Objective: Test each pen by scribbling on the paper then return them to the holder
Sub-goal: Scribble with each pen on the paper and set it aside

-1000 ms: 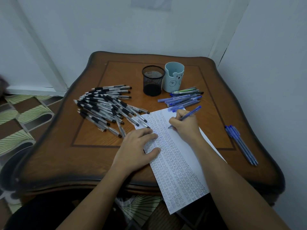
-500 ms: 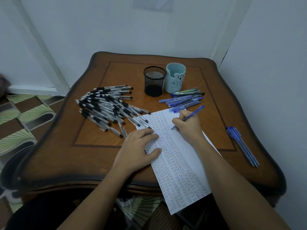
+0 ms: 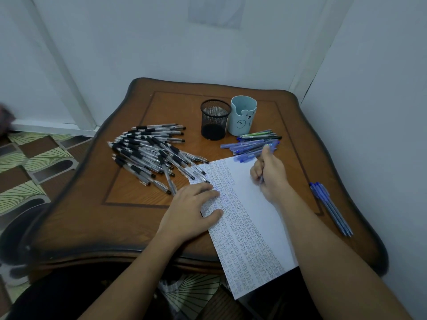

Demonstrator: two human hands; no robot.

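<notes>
Your left hand [image 3: 194, 211] lay flat, fingers straight, pinning the paper [image 3: 249, 227] to the counter [image 3: 138, 215]. Your right hand [image 3: 270, 174] had its fingers curled round a blue pen [image 3: 272, 146] over the paper's blank strip, likely for scribbling. The mesh holder [image 3: 215, 118] waited behind.

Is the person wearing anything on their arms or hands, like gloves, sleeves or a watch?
No. The left hand and right hand are bare: no gloves, and no rings that I can make out. The left forearm and right forearm are uncovered as far as the picture shows, with no sleeve cuffs, watch or bracelet at the wrists.
</notes>
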